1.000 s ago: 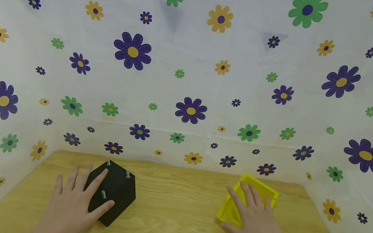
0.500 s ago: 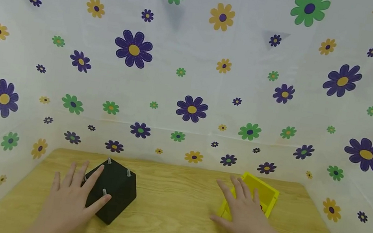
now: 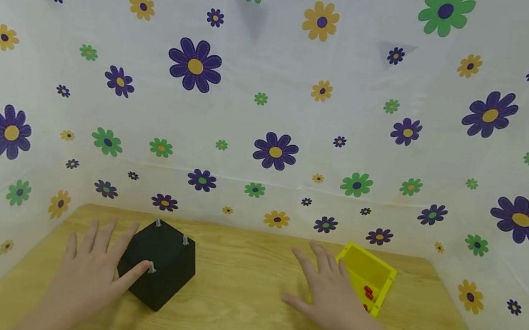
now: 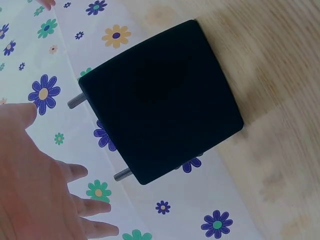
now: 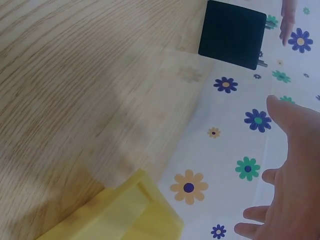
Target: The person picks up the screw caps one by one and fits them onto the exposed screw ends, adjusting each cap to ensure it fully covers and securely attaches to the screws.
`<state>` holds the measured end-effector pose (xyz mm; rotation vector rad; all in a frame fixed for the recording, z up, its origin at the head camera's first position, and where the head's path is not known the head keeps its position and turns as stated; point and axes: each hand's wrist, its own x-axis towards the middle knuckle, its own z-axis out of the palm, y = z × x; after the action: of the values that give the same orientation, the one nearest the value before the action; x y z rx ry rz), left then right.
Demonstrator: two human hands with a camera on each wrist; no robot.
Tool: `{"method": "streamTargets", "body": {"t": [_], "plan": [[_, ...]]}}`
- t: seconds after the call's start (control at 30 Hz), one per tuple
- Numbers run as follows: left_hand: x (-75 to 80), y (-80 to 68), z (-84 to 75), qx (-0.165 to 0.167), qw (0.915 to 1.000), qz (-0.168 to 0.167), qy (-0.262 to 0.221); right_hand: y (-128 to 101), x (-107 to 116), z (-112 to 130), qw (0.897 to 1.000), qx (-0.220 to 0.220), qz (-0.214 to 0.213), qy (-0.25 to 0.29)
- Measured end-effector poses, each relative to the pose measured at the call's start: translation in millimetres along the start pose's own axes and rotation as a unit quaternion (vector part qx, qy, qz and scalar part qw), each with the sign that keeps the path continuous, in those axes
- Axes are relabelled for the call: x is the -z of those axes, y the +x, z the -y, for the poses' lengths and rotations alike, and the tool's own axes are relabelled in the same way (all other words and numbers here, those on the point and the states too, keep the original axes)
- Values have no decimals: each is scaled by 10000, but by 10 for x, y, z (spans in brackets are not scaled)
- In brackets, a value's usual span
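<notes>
A black block (image 3: 161,269) with metal threaded studs (image 4: 76,101) sticking out of its top stands on the left half of the table. My left hand (image 3: 88,270), fingers spread and straight, hovers beside it; in the left wrist view a gap separates them. In the head view the thumb overlaps a front stud. To the right stands a yellow bin (image 3: 371,263) holding small red pieces (image 3: 368,292). My right hand (image 3: 327,298) is spread in the air at the bin's left side and hides part of it. Neither hand holds anything.
Both things stand on a wood-grain table (image 3: 236,296). A white flower-printed sheet (image 3: 230,121) rises behind the table and along both sides.
My right hand has drifted left off the yellow bin, uncovering the red pieces. My left hand has moved slightly left from the block. The head view has tilted a little.
</notes>
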<state>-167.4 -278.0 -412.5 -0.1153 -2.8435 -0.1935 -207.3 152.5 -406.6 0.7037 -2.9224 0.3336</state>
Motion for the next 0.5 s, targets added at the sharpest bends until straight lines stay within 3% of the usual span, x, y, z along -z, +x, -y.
{"method": "streamTargets", "body": {"t": [0.5], "plan": [[5,-37,82,120,9998,103,-76,195,-125,193,9991,215,43,355]]}}
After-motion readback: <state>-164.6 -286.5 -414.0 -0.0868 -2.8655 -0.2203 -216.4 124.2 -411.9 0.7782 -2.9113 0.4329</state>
